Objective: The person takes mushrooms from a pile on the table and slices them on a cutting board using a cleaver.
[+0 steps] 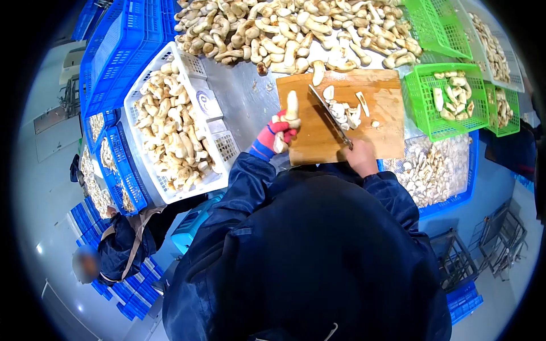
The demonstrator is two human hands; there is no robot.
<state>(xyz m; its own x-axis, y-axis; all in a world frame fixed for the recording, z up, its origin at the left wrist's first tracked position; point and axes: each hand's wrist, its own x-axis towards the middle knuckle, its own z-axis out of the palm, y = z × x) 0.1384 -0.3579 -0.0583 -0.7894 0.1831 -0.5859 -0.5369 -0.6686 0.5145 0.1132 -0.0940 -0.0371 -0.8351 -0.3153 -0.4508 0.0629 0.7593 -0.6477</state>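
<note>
At the near edge of the cutting board (378,139), the handle of a knife (330,117) is gripped by the bare right hand (362,157), its fingers wrapped and closed. The blade is angled across the cutting board toward its far left; whether the wood is touched by the edge cannot be told. Over the left edge of the cutting board, a mushroom (292,103) is held roughly upright by the left hand (276,133), the fingers of its pink glove clamped around it. A pale piece also shows beneath those fingers; whether it belongs to the same mushroom cannot be determined.

The step in hand is judged to be slicing, with the held mushroom not yet laid under the blade. For a further cut, the mushroom would need to be set flat on the cutting board and steadied, with the fingertips kept clear of the edge.

Thin, pale, smooth-faced slices (346,115) are heaped beside the blade on the grained wood. Right of the cutting board, toward its near side, more cut pieces (430,173) are contained in a blue tray (455,200). To its left, stubby, brown-flecked whole mushrooms are held in a perforated white plastic crate (165,196). To its right, a few are held in a latticed green basket (449,129). Beyond its far edge, a thick pile (284,31) of knobbly, curved mushrooms is spread on the metal table (236,85).
</note>
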